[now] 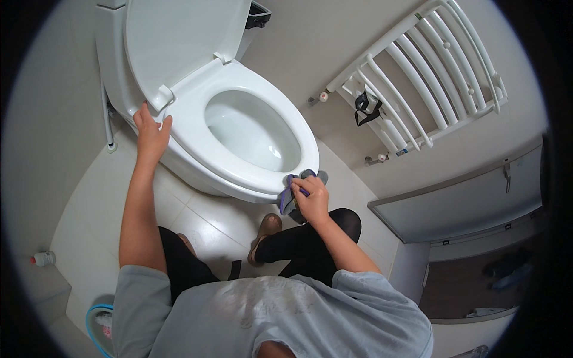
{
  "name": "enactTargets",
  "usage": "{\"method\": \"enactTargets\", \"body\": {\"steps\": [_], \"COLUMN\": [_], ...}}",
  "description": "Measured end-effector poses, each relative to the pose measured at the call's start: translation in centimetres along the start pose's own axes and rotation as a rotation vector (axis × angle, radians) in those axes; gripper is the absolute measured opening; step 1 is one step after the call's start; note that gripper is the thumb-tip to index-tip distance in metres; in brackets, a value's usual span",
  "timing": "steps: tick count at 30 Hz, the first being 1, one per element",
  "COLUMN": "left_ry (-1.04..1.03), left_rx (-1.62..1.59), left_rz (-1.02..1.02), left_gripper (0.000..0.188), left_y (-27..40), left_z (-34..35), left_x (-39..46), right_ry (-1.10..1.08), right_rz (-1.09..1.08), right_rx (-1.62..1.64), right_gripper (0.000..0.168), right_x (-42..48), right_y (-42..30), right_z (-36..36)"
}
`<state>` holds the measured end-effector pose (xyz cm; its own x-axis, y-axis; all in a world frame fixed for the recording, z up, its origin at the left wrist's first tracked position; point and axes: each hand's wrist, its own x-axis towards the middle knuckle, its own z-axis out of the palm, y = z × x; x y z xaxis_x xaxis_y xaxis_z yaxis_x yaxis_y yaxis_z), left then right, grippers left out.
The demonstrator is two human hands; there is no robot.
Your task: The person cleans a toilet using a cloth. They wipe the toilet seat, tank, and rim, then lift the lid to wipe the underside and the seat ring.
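In front of me stands a white toilet with its lid [179,40] raised and its seat [192,143] down on the bowl. Clear water shows inside the bowl [255,129]. My right hand [312,197] grips a grey cloth [290,203] with purple edging, pressed against the front end of the seat. Part of the cloth is hidden under my fingers. My left hand [151,129] rests with fingers spread at the rear left of the seat, beside the white hinge [162,97]. It holds nothing that I can see.
A white towel radiator [412,76] with a black strap [368,109] hangs on the right wall. Behind the toilet is a bin with a black liner [258,15]. A blue-rimmed basin [91,320] and a red-capped white bottle [44,258] stand at left. A door [465,197] is at right.
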<state>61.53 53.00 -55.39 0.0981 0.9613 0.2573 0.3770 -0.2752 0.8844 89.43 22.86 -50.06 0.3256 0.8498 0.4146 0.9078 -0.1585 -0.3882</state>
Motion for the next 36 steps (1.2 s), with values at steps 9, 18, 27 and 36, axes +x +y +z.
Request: {"method": "enactTargets", "body": {"steps": [9,18,27,36], "left_ry": [0.164,-0.997,-0.782,-0.293], "left_rx": [-0.111,-0.292,-0.318,-0.484], "left_rz": [0.177,0.052,-0.224,-0.251], "left_gripper": [0.022,0.047,0.024,0.013], "left_y": [3.1,12.9,11.5,10.0], "left_z": [-0.4,1.3,-0.8,-4.4], "left_x": [-2.0,-18.7,-19.9,-18.1], "right_ry": [-0.172,-0.020,0.146,0.124], "right_rz": [0.184,0.161,0.104,0.143], "right_rx": [0.446,0.686,0.741,0.668], "right_gripper": [0.012,0.019,0.025,0.025], "right_x": [-4.0,-3.7,-4.3,-4.7], "right_y": [-4.1,-8.0,-8.5,-6.4], "right_z": [1.2,2.1,1.9,1.3]}}
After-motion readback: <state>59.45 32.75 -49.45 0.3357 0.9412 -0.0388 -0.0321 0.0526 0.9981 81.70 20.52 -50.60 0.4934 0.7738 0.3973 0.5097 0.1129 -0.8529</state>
